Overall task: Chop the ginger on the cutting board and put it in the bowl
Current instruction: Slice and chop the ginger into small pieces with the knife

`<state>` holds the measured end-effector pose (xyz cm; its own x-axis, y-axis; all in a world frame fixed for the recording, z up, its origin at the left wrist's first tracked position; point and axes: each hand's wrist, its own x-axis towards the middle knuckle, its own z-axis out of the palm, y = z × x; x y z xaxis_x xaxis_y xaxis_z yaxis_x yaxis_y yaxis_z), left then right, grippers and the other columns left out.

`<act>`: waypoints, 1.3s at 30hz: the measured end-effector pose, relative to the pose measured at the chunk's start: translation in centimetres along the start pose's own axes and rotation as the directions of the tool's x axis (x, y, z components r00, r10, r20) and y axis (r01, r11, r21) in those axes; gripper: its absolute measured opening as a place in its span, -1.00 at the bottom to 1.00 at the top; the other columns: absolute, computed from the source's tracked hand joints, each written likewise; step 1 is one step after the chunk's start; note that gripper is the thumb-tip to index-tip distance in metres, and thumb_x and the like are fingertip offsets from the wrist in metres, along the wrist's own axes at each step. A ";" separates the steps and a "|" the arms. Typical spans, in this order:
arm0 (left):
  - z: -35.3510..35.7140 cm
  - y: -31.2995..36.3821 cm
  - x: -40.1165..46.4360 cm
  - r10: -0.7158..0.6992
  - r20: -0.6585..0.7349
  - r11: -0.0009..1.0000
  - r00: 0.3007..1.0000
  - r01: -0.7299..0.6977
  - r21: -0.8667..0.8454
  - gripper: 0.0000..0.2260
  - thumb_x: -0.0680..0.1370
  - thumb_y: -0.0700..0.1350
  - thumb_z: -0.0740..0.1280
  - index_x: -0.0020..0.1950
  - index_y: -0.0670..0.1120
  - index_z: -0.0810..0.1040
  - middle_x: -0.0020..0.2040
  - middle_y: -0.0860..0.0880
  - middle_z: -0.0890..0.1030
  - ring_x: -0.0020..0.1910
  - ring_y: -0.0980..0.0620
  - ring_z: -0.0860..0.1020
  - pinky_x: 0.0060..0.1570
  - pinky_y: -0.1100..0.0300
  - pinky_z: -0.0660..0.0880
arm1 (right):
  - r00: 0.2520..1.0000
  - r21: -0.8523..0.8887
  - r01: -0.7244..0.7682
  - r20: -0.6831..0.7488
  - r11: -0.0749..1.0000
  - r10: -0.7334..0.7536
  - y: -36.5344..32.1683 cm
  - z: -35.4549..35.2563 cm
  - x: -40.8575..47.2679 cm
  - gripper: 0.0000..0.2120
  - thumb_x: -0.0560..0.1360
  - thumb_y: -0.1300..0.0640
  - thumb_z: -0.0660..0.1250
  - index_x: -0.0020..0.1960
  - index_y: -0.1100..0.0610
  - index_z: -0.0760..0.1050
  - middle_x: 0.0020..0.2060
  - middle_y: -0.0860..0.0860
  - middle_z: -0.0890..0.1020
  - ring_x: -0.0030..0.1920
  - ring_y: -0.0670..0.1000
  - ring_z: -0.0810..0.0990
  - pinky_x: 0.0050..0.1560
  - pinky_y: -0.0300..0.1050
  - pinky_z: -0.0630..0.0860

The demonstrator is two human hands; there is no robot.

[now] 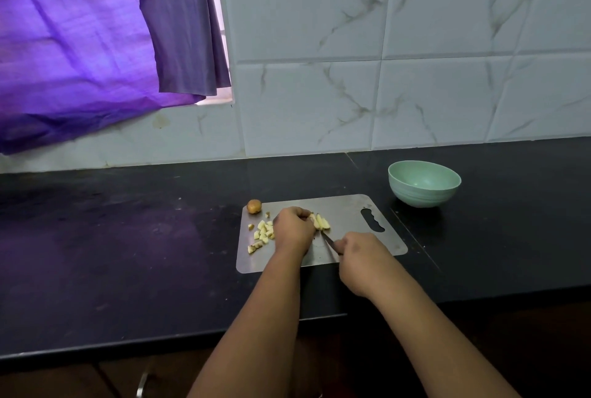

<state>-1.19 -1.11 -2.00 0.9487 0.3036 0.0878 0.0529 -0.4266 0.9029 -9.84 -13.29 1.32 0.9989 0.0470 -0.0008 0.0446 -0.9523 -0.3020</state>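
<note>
Left hand (292, 228) grip pinches ginger strips (320, 222); right hand (361, 252) grip clenches one knife (329, 241). One cutting board (351, 209), one bowl (423, 183), about a dozen chopped pieces (263, 233).

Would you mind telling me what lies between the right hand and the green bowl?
In the head view, only the cutting board's bare metal with its handle slot, then dark counter, separates the right hand from the green bowl.
</note>
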 end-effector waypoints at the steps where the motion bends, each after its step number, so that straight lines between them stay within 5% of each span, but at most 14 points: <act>1: 0.0 0.0 -0.1 -0.002 0.005 1.000 1.000 0.002 0.004 -0.80 0.53 -0.25 0.32 0.13 -0.14 0.64 -0.01 -0.12 0.67 -0.10 -0.02 0.62 -0.14 0.16 0.57 | 1.000 -0.010 0.000 0.015 1.000 0.000 0.3 -0.4 -0.3 -0.81 0.49 0.24 0.19 0.03 0.07 0.50 -0.13 0.01 0.44 -0.18 0.02 0.48 -0.28 -0.17 0.42; 4: -0.1 0.1 -0.4 0.013 0.003 1.000 1.000 -0.013 0.011 -0.78 0.52 -0.25 0.31 0.13 -0.13 0.64 -0.02 -0.13 0.68 -0.11 -0.05 0.62 -0.15 0.12 0.59 | 0.999 0.012 0.038 -0.003 0.999 -0.038 1.0 -1.4 -0.4 -0.75 0.51 0.21 0.22 0.10 0.02 0.56 -0.11 0.01 0.53 -0.15 0.01 0.54 -0.35 -0.21 0.42; 9: -0.2 0.3 -0.8 0.016 0.013 1.000 1.000 -0.016 0.017 -0.74 0.50 -0.28 0.27 0.12 -0.13 0.64 -0.09 -0.13 0.68 -0.15 -0.11 0.63 -0.26 0.18 0.50 | 0.968 0.257 0.146 -0.237 0.955 -0.084 0.1 0.0 0.1 -0.64 0.59 0.15 0.17 0.37 0.02 0.44 0.08 0.07 0.63 0.03 0.06 0.60 0.06 -0.11 0.53; 15: -0.2 0.4 -0.8 -0.004 -0.005 1.000 1.000 0.004 -0.004 -0.76 0.48 -0.26 0.29 0.10 -0.15 0.64 -0.10 -0.15 0.68 -0.10 -0.18 0.65 -0.12 0.05 0.59 | 0.962 0.289 0.162 -0.261 0.944 -0.085 -0.1 2.6 1.4 -0.63 0.61 0.10 0.12 0.40 0.00 0.40 -0.14 0.10 0.63 -0.19 0.08 0.58 -0.12 -0.01 0.56; 22: -0.1 0.3 -0.5 0.003 -0.007 1.000 1.000 -0.003 0.014 -0.79 0.49 -0.23 0.30 0.07 -0.15 0.66 -0.13 -0.15 0.68 -0.11 -0.17 0.64 -0.11 0.06 0.61 | 0.973 0.197 0.127 -0.215 0.972 -0.084 -0.5 3.3 2.5 -0.61 0.61 0.11 0.03 0.41 -0.02 0.36 -0.13 0.06 0.55 -0.16 0.09 0.51 -0.23 -0.12 0.42; 30: 0.0 0.1 -0.2 0.012 -0.017 1.000 1.000 -0.012 0.025 -0.85 0.49 -0.25 0.31 -0.03 -0.18 0.67 -0.13 -0.16 0.68 -0.11 -0.10 0.63 -0.09 0.11 0.58 | 0.991 0.169 0.046 -0.130 0.985 -0.024 -1.9 2.1 3.0 -0.72 0.60 0.13 0.04 0.14 0.11 0.50 -0.24 0.01 0.42 -0.23 0.06 0.42 -0.30 -0.14 0.31; 34: 0.0 0.1 -0.2 0.009 -0.031 1.000 0.999 -0.008 0.022 -0.78 0.49 -0.27 0.31 0.09 -0.18 0.65 0.05 -0.12 0.67 0.08 -0.05 0.60 0.02 0.25 0.47 | 0.997 0.169 -0.004 -0.072 0.986 0.016 -2.8 1.3 3.0 -0.73 0.57 0.17 0.05 0.03 0.16 0.52 -0.11 0.09 0.54 -0.21 0.07 0.44 -0.36 -0.18 0.29; 39: 0.1 0.0 -0.3 0.021 -0.039 0.999 0.999 -0.020 0.027 -0.77 0.50 -0.28 0.29 0.10 -0.16 0.64 0.06 -0.10 0.67 0.07 -0.04 0.60 0.07 0.21 0.50 | 0.999 0.026 0.023 -0.029 0.999 -0.022 -2.3 0.0 0.5 -0.79 0.54 0.25 0.11 0.09 0.18 0.47 -0.01 0.12 0.53 -0.18 0.08 0.44 -0.24 -0.11 0.37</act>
<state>-1.42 -1.27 -2.09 0.9366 0.3281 0.1231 0.0425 -0.4549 0.8895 -9.47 -11.12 2.00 0.9977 0.0595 0.0340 0.0673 -0.9428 -0.3264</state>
